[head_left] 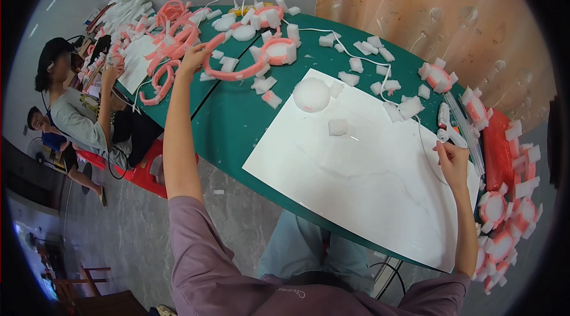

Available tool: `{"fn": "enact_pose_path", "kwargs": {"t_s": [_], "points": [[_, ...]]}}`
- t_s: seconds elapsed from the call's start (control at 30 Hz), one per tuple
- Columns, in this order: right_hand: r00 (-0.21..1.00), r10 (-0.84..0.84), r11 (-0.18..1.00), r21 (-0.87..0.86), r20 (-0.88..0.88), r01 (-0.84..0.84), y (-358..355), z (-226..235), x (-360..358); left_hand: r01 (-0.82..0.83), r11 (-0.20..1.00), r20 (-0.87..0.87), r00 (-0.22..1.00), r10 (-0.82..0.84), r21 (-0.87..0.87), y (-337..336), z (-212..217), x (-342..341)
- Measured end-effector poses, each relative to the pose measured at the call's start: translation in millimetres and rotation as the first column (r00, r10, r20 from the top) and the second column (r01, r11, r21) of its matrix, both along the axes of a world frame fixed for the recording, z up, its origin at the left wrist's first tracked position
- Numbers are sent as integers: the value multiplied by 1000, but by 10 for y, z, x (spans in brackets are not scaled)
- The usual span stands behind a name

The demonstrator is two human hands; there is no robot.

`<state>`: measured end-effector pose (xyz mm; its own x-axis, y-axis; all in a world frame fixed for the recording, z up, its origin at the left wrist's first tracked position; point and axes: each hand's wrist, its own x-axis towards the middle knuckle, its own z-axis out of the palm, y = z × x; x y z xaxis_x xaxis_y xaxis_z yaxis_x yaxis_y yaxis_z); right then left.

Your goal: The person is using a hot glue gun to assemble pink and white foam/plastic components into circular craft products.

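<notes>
My left hand (193, 58) reaches to the far left of the green table, its fingers closed on a curved pink foam strip (237, 73) that bends in an open loop. Beside that hand lie more tangled pink foam strips (178, 43). My right hand (454, 163) is closed over the right edge of a white board (356, 179); what its fingers hold, if anything, is hidden. Just beyond it lies a white glue gun (444, 117). On the board sit a round white foam disc (312, 95) and a small white foam block (338, 127).
White foam blocks (350, 78) and a white cord (383, 69) are strewn over the green table (225, 138). Pink rings with white blocks (502, 245) pile up at the right, near a red plastic bag (497, 149). A co-worker (77, 96) sits at left on a red stool (148, 173).
</notes>
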<state>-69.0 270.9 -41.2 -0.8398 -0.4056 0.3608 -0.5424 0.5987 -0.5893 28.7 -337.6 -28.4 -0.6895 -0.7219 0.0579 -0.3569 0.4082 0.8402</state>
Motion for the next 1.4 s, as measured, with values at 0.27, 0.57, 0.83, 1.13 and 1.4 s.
{"fn": "enact_pose_path", "kwargs": {"t_s": [0.27, 0.57, 0.83, 1.13, 1.4], "points": [[1000, -26, 999, 27, 0, 26, 104, -67, -6, -88, 978, -309, 951, 25, -190, -378, -308, -122], [974, 194, 980, 10, 119, -196, -313, -103, 587, -260, 856, -198, 962, 188, -447, -42, -393, -124], [775, 628, 778, 42, -72, -627, -1099, -375, 1221, -162, 712, -84, 986, 144, -683, 348, -1055, 255], [710, 669, 743, 212, -221, -635, -1217, -481, 1298, -10, 648, 62, 994, 89, -762, 451, -1147, 307], [704, 683, 730, 200, -193, -654, -1201, -489, 1261, -76, 675, -28, 996, 82, -734, 450, -1111, 293]]}}
